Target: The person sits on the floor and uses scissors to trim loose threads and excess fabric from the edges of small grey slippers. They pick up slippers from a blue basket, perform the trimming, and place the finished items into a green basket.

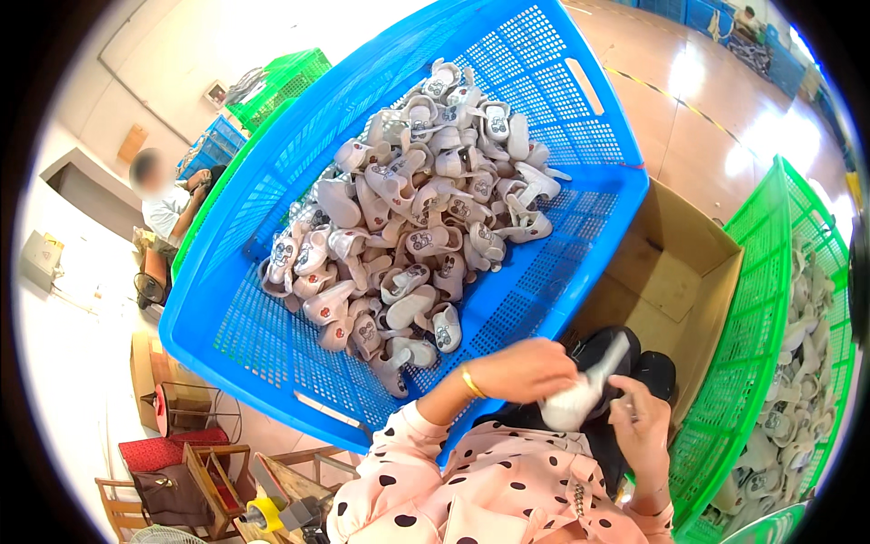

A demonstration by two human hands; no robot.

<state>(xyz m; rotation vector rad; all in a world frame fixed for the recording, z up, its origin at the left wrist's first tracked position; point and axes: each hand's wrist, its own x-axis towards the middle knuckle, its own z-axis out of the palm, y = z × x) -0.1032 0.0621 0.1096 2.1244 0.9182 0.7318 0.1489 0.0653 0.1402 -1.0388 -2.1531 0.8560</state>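
Over my lap is a small white clog (573, 405), its pale heel strap (613, 355) sticking up and slightly blurred. My left hand (536, 370), with a gold bracelet at the wrist, has its fingers closed at the clog's upper left edge. At the other side, my right hand (642, 422) is curled with fingertips close to the clog; what they pinch, if anything, is too blurred to make out. A big blue perforated basket (580, 263) stands in front of me, with a heap of similar pale clogs (426, 208), many bearing small printed pictures.
To my right, a green crate (739, 335) holds more pale clogs (797, 390). An open cardboard box (675, 272) sits between basket and crate. Wooden stools (213, 490) and a dark bag (172, 494) are at the lower left. Another person (165, 204) sits farther left.
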